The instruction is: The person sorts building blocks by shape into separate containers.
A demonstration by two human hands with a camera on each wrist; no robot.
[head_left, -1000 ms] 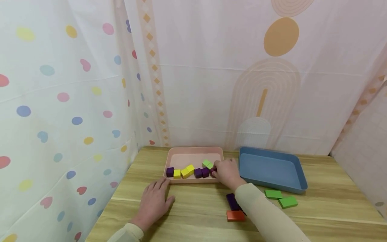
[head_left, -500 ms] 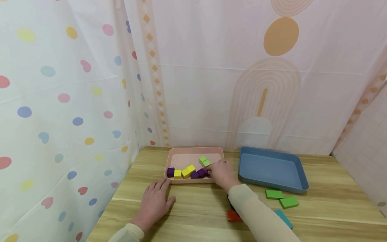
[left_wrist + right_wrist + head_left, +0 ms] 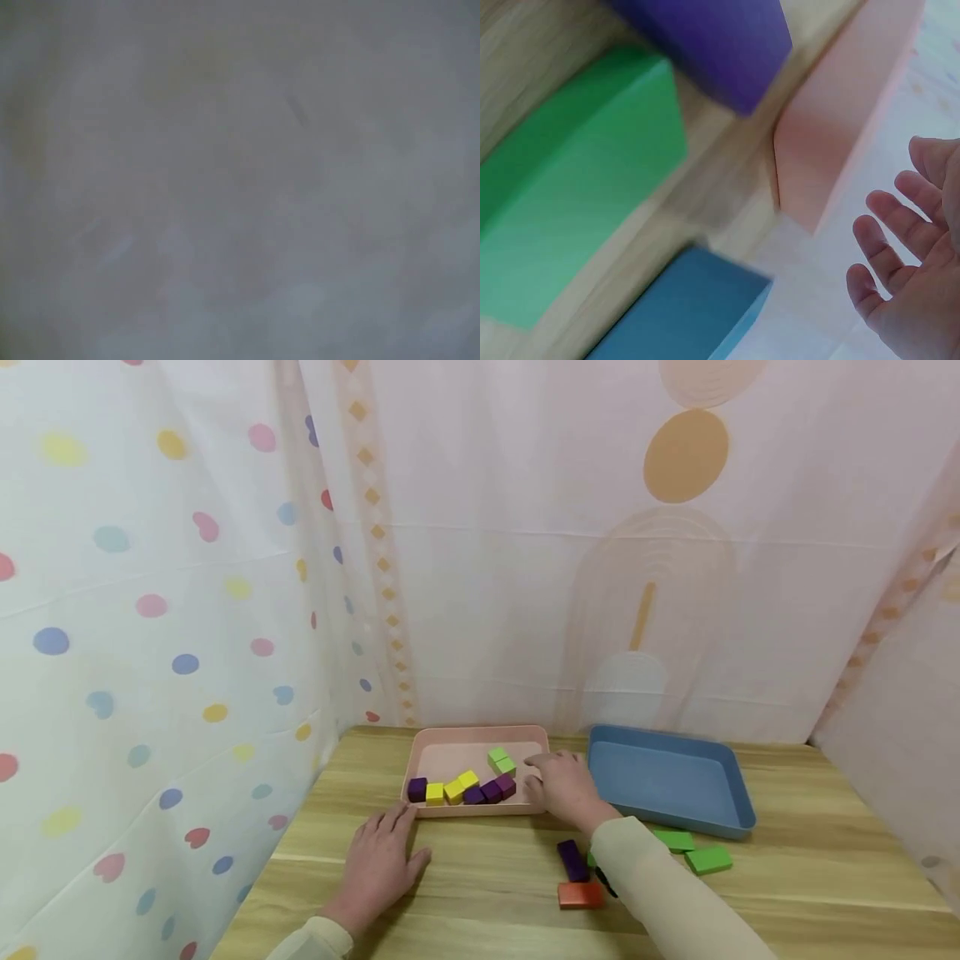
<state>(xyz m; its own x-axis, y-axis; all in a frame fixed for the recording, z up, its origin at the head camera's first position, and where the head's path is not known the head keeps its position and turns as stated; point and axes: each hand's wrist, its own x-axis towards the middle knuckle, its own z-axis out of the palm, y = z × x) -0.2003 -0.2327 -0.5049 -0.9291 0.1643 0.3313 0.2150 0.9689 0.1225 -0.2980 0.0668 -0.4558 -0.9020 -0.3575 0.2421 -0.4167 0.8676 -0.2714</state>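
Observation:
My left hand (image 3: 381,860) lies flat on the table with its fingertips at the front left corner of the pink tray (image 3: 480,734). My right hand (image 3: 564,785) is over the tray's right end, fingers relaxed and holding nothing, just right of the cubes. A bent row along the tray's front has a dark purple cube (image 3: 417,790), several yellow cubes (image 3: 435,794) and more purple cubes (image 3: 491,791). Behind the row sit two light green cubes (image 3: 501,762). In the right wrist view, the right hand's fingers (image 3: 885,255) are spread beside the pink tray wall.
A blue tray (image 3: 671,781) stands to the right. In front of the trays lie a purple block (image 3: 573,861), a red-orange block (image 3: 580,896) and green blocks (image 3: 708,860), some partly behind the right sleeve (image 3: 660,877). The left wrist view is a grey blur.
The right hand slid the purple cubes leftward against the yellow ones, then let go and drew back slightly right. The light green cubes shifted left too. The left hand stayed put.

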